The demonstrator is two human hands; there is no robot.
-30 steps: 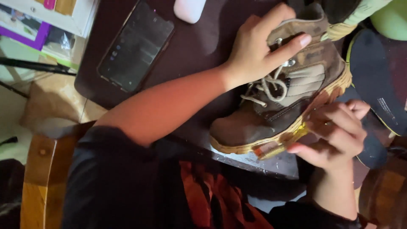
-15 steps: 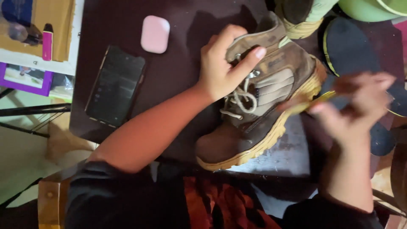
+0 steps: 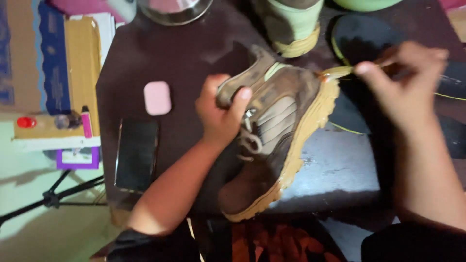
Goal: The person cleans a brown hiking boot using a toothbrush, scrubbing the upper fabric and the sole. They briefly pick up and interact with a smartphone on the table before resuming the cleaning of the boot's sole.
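Since a moment ago the right hand [image 3: 405, 85] has pulled up, pinching something thin by the sole, its next tug needing care, while the left hand [image 3: 221, 114] grips the brown boot [image 3: 279, 131] tight.

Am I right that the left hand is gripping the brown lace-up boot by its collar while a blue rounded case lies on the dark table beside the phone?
Not quite: the rounded case is pink, not blue, as the head view shows. The left hand does grip the brown lace-up boot by its collar.

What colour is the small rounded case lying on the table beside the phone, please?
The small rounded case is pale pink, seen clearly in the head view.
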